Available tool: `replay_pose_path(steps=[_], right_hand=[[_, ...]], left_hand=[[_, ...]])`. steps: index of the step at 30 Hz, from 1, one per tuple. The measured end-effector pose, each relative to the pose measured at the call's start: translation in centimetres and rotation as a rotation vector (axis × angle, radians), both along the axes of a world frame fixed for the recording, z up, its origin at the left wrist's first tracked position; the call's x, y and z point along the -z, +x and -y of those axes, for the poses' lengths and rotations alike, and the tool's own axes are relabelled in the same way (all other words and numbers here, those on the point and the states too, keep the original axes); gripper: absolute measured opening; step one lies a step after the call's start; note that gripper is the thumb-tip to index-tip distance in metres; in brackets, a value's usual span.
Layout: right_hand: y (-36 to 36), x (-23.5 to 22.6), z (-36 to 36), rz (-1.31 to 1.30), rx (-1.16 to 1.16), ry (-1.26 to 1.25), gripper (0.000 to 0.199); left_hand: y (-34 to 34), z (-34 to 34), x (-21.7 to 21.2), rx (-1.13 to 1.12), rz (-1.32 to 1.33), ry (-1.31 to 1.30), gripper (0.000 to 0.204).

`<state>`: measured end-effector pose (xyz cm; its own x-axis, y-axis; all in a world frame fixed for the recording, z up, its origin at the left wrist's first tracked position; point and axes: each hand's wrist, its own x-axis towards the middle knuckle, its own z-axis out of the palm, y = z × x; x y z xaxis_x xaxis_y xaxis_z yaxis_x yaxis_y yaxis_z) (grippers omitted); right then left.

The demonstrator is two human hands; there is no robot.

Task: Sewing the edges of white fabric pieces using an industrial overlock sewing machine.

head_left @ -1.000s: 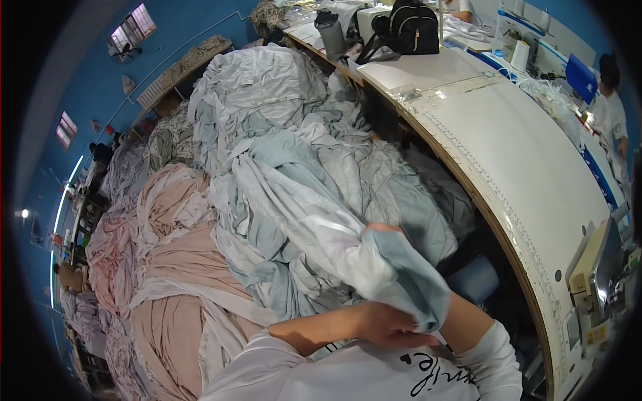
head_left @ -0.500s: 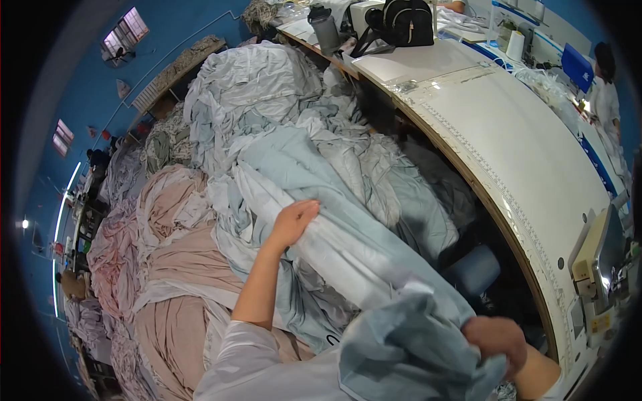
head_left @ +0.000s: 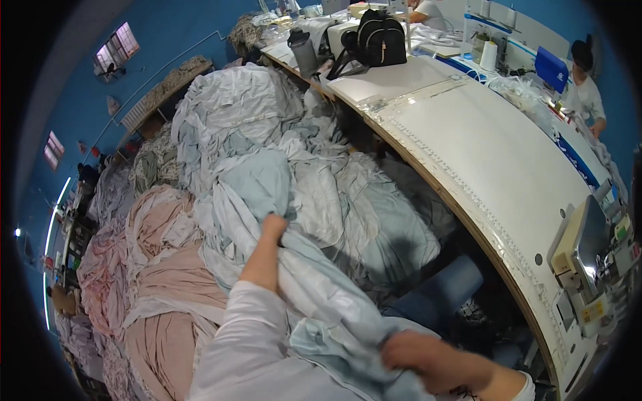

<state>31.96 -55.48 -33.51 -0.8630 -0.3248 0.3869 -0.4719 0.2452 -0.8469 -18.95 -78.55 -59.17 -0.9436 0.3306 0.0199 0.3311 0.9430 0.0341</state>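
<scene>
A long stretch of pale blue and white cloth (head_left: 317,284) runs from the heap down toward my lap, bunched into folds. My left hand (head_left: 273,227) is closed on its upper part, where the blue side meets the white. Lower down, my right hand (head_left: 418,357) is wrapped round the cloth's near end and slightly smeared by motion. A loose fold of blue (head_left: 321,341) hangs between the two arms. Beyond my left hand, the cloth spreads over a big pile of white and pale blue fabric (head_left: 241,100).
Dusty-pink fabric (head_left: 170,274) is heaped at left. A white worktable (head_left: 461,147) curves along the right, bearing a black backpack (head_left: 380,40), a grey bottle (head_left: 303,52) and a sewing machine (head_left: 578,247). A rounded blue shape (head_left: 441,287) sits below its edge. Another person (head_left: 585,90) works at far right.
My right hand has moved left, bringing the cloth's near end with it. The cloth is now more bunched between my hands. The left hand's fingers have closed into the fabric; the view has shifted slightly.
</scene>
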Motion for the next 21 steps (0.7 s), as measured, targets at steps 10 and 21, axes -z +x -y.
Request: replay_pose_path(steps=[10,21], right_hand=[[-12.0,2.8,-9.1,-0.362,0.735,0.605,0.105],[-26.0,6.1,2.9,0.551,-0.242,-0.563,0.012]], left_hand=[[28.0,-9.8,-23.9,0.464,0.586,1.176,0.026],[33.3,-5.6,-24.6,0.751,1.274,1.212,0.032]])
